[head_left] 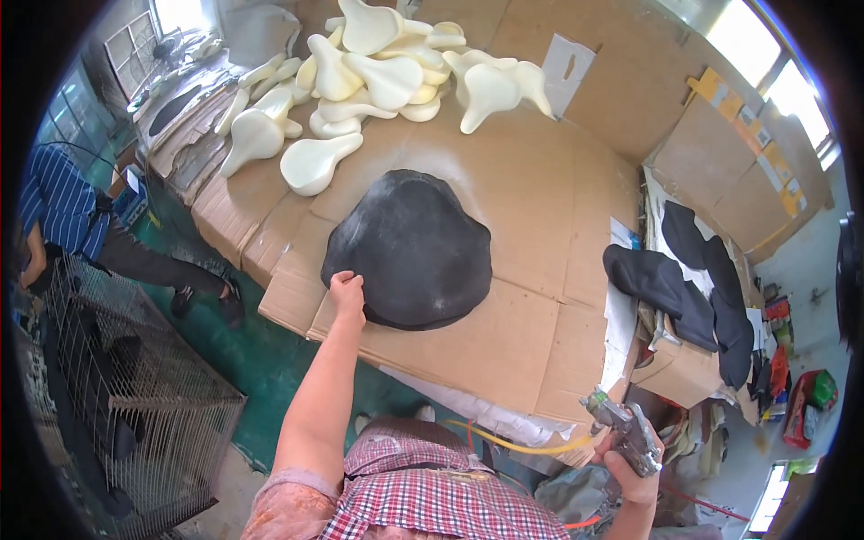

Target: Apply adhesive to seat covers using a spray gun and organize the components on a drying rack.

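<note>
Left hand (pixel 347 293) is pinched on the lower-left rim of the black cover (pixel 409 247), which lies mid-table (pixel 531 346) on cardboard. I'd keep that pinch light and right at the rim: piece lies flat, fingers clear of any spray. Cover: matte, rounded-triangular, wavy edge, whitish dusty patches; lower edge looks doubled, can't tell layer count. Yellow hose (pixel 531 449) next; best kept off the cover. Right hand (pixel 632 475) is wrapped round a grimy spray gun (pixel 633 438), well apart from left.
</note>
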`<state>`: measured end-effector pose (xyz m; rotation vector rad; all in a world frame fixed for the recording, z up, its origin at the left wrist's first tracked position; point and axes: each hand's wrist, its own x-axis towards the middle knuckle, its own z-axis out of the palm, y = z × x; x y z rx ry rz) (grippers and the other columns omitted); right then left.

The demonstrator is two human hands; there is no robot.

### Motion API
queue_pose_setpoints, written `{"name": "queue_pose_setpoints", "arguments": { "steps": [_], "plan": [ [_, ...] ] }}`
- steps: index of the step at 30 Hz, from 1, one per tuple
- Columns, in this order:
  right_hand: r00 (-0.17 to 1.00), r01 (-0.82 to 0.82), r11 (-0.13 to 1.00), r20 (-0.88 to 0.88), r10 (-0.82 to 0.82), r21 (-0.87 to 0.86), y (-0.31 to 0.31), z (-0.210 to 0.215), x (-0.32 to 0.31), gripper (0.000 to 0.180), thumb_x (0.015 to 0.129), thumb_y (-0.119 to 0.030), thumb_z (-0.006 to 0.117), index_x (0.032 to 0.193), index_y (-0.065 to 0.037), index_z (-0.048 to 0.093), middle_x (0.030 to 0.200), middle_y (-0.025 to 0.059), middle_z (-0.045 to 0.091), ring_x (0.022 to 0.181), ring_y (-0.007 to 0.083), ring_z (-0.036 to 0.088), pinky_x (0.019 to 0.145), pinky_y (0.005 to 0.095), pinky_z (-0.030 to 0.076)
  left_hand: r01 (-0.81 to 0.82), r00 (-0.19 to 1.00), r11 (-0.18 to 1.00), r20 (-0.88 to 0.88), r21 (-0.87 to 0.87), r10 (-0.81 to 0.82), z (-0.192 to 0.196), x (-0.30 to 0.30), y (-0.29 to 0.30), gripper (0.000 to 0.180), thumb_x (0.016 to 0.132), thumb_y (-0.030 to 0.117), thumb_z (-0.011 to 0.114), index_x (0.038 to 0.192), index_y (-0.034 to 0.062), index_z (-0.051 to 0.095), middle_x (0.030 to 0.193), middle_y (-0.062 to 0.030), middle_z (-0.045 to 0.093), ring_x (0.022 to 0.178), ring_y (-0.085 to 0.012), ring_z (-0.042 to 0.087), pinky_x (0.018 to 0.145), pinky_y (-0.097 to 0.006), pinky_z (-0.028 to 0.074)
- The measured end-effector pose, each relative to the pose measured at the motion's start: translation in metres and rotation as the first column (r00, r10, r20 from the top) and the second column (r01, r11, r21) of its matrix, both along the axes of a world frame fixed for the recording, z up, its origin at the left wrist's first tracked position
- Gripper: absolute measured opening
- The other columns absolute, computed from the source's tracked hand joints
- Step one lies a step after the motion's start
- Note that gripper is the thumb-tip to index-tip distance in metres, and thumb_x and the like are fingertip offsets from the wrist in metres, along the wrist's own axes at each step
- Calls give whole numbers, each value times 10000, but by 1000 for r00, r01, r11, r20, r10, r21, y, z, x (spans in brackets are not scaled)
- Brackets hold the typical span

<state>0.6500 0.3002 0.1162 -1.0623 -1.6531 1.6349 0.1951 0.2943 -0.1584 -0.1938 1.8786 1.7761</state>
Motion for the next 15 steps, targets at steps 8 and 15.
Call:
{"name": "queue_pose_setpoints", "arguments": {
  "steps": [8, 15],
  "plan": [
    [990, 107, 994, -95, -105, 16, 4, -13, -15, 588, 712, -27, 658, 1245, 46, 423, 764, 111, 599, 686, 173, 594, 653, 303, 497, 141, 989, 988, -61, 65, -137, 6, 18, 7, 489, 788, 26, 560, 1260, 87, 443, 1105, -48, 557, 908, -161, 548, 685, -337, 446],
    [996, 42, 999, -84, -40, 20, 3, -7, -12, 597, 692, -73, 671, 1224, 47, 428, 807, 115, 598, 723, 191, 594, 714, 317, 481, 111, 968, 554, 35, 825, -247, 124, 10, 15, 429, 817, -45, 464, 1238, 36, 459, 1143, -88, 560, 1015, -230, 563, 897, -385, 452]
  ]
}}
